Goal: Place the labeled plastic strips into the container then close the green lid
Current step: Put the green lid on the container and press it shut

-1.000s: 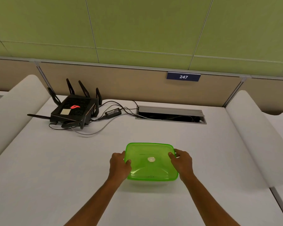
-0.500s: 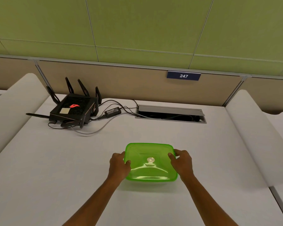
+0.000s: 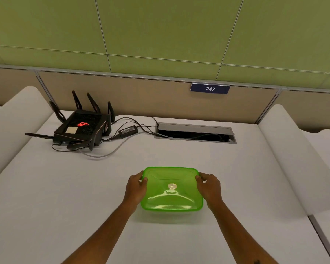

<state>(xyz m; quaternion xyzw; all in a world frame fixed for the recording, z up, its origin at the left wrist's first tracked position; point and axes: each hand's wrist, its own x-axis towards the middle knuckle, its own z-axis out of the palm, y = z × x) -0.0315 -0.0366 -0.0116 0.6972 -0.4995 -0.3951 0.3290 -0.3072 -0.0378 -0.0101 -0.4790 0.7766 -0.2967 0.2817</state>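
A translucent green lid [image 3: 171, 188] with a small round pale knob in its middle lies flat on top of the container, near the middle of the white table [image 3: 46, 197]. The container under it is almost wholly hidden by the lid. My left hand [image 3: 135, 189] grips the lid's left edge, thumb on top. My right hand [image 3: 209, 188] grips the right edge the same way. No labeled plastic strips show; the lid hides the inside.
A black router [image 3: 80, 128] with several antennas and a red glowing logo stands at the back left, its cables [image 3: 107, 149] and power brick [image 3: 128, 130] running to an open cable hatch [image 3: 195, 133]. White curved dividers [image 3: 293, 159] flank the table. A "247" sign [image 3: 210, 88] is on the partition.
Both hands have stayed on the lid's sides; the lid looks a little flatter and lower on the container. My view has shifted slightly.
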